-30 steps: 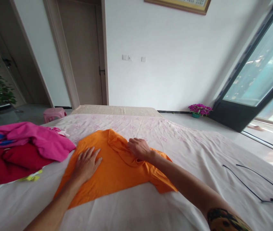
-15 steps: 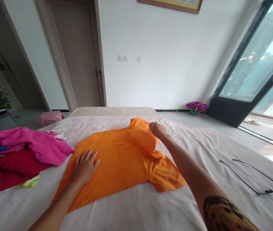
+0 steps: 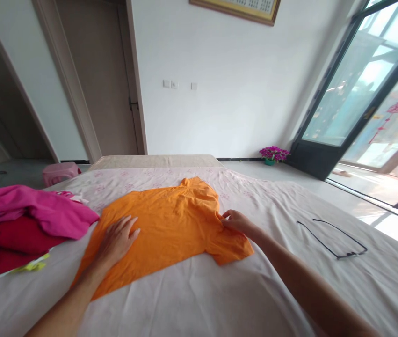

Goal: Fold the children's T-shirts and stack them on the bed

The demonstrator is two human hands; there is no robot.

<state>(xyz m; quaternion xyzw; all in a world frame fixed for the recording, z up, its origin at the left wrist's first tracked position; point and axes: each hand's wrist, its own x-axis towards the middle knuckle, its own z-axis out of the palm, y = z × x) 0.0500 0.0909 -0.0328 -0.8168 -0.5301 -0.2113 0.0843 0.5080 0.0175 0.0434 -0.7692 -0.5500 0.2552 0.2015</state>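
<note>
An orange T-shirt [image 3: 163, 229] lies spread on the pale bedsheet [image 3: 170, 299], its hem towards the lower left and its collar end to the right. My left hand [image 3: 118, 238] rests flat on the shirt near the hem, fingers stretched out. At the shirt's right edge, by the neckline and the near sleeve, my right hand [image 3: 235, 221] pinches the fabric between thumb and fingers. Some creases run through the cloth around the collar and shoulder.
Left of the shirt is a heap of pink and red clothes [image 3: 44, 210]. A pair of glasses [image 3: 339, 255] lies on the sheet at the right. Beyond the bed stand a pink stool [image 3: 60, 173] and a pot of purple flowers [image 3: 274, 153].
My right hand drew the shirt's folded upper part out to the right, then came down nearer to the neckline edge. My left hand stayed flat on the shirt. The view turned slightly right.
</note>
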